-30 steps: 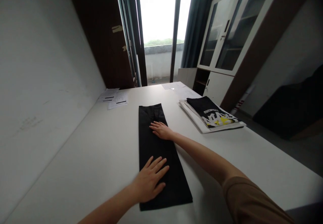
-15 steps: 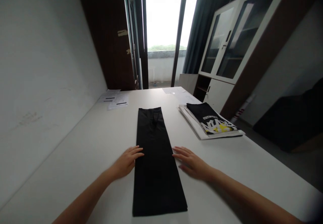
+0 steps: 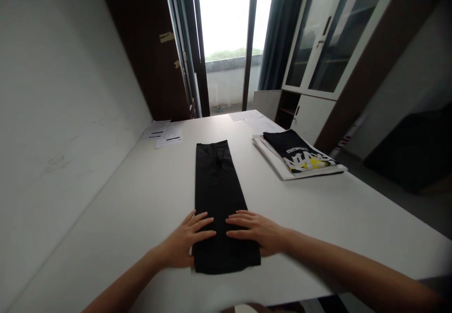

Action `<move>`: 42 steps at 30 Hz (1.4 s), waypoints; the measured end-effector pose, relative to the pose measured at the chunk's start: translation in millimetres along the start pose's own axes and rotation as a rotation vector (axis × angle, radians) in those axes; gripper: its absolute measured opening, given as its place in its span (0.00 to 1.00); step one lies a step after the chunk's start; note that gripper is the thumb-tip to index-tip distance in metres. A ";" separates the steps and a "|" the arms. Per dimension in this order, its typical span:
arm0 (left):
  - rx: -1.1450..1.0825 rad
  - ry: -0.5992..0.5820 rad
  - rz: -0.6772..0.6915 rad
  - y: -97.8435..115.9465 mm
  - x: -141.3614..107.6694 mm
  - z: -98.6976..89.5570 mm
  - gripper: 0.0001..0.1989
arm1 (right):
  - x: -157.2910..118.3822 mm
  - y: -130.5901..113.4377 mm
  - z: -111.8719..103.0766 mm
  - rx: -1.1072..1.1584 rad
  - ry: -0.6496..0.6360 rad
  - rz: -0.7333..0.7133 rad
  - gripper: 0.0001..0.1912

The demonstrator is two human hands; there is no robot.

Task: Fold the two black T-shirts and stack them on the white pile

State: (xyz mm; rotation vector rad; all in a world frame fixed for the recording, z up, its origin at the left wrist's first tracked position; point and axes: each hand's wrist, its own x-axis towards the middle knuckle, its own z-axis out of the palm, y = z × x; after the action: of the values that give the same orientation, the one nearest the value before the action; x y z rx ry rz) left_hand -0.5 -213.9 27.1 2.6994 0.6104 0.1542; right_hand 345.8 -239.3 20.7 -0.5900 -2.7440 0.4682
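A long folded black garment (image 3: 215,181) lies lengthwise on the white table in front of me. My left hand (image 3: 183,240) is at its left edge near the close end, fingers spread over the top and the thumb tucked at the side, partly hidden by the cloth. Opposite it, my right hand (image 3: 256,230) grips the right edge the same way, fingers lying across the fabric and the thumb out of sight beneath. The garment's near edge bows slightly between my hands. What kind of garment it is cannot be made out.
On the right of the white table (image 3: 141,219) lies a stack of folded shirts (image 3: 300,155), the top one black with white and yellow print. Paper sheets (image 3: 167,133) rest at the far left by the wall. Beyond stand a glass-door cabinet (image 3: 318,44) and a window.
Both hands have moved from the garment's sides inward and toward me, onto its near part. The near end now reaches less far toward me and its edge curves. My view has tilted down slightly.
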 end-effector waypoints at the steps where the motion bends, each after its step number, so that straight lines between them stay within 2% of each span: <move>1: 0.005 -0.002 0.028 3.0 0.6 1.4 0.39 | 0.2 -1.1 2.6 0.015 0.021 -0.005 0.33; 4: -0.029 -0.010 0.073 9.2 3.8 1.4 0.34 | 1.1 -2.8 10.4 0.121 0.124 0.011 0.23; 6: -0.123 -0.007 0.050 11.6 6.4 -1.7 0.27 | 2.2 -2.9 13.5 0.241 0.192 0.044 0.21; 8: -0.257 0.018 0.004 13.8 7.7 -5.7 0.21 | 2.8 -3.9 13.6 0.355 0.243 0.124 0.19; 10: -0.380 0.070 -0.057 16.7 6.0 -9.6 0.18 | 1.9 -6.7 10.0 0.450 0.258 0.270 0.18; 13: -0.519 0.093 -0.198 23.6 -2.3 -17.5 0.23 | -4.3 -13.5 -2.0 0.629 0.122 0.539 0.23; 15: -0.633 -0.002 -0.262 29.3 -9.8 -26.4 0.29 | -10.5 -18.2 -13.3 0.796 -0.014 0.620 0.28; 18: -0.864 -0.163 -0.204 36.2 -17.3 -43.5 0.33 | -17.2 -22.9 -30.4 1.074 -0.127 0.530 0.30; 20: -0.980 -0.170 -0.167 36.0 -16.4 -51.8 0.31 | -17.1 -22.5 -38.9 1.196 -0.109 0.486 0.30; 21: -1.012 -0.137 -0.181 33.6 -13.8 -53.5 0.29 | -15.5 -20.8 -41.9 1.231 -0.075 0.492 0.30; 27: -1.266 0.269 -0.510 -6.2 23.8 -40.2 0.24 | 10.4 9.2 -49.6 1.379 0.254 0.651 0.26; 31: -1.542 0.463 -0.593 -32.3 56.1 -42.8 0.20 | 34.3 35.4 -58.2 1.425 0.421 0.744 0.21; 34: -1.699 0.525 -0.651 -52.5 78.7 -50.2 0.20 | 53.3 56.4 -64.7 1.445 0.527 0.802 0.19; 37: -1.763 0.585 -0.710 -77.5 97.8 -52.9 0.20 | 72.2 80.6 -65.5 1.451 0.596 0.869 0.17; 42: -1.791 0.532 -0.705 -113.9 113.0 -47.9 0.19 | 97.7 123.4 -59.5 1.468 0.607 0.963 0.14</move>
State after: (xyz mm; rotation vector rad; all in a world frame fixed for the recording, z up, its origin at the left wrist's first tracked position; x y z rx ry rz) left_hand 47.6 -53.6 31.5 0.6537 0.8644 0.7596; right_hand 323.6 -75.1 49.7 -1.1841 -0.8710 1.7921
